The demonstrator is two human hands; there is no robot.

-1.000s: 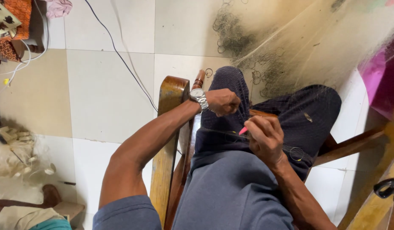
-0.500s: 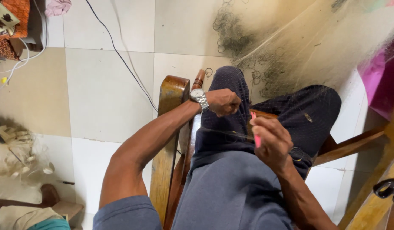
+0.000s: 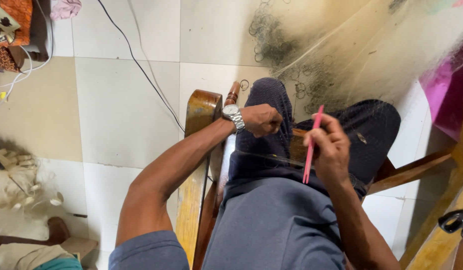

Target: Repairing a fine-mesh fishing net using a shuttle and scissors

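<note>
I sit on a wooden chair [image 3: 199, 130] and look down at my lap. My left hand [image 3: 261, 120], with a silver wristwatch, is closed in a fist over my left knee and pinches the fine pale fishing net [image 3: 371, 55] that drapes over my dark trousers. My right hand [image 3: 329, 147] holds a thin pink netting needle [image 3: 311, 145] nearly upright above my right thigh. A thin strand runs across my lap between the two hands.
The net spreads over the tiled floor [image 3: 121, 100] at upper right, with small dark rings [image 3: 269, 35] along its edge. A black cable [image 3: 141, 65] crosses the tiles. A magenta object [image 3: 449, 90] stands at right, pale fibre and shells [image 3: 16, 180] at left.
My right hand has lifted and turned the pink needle from lying low and sideways to nearly upright. My left hand has stayed on the net at the knee.
</note>
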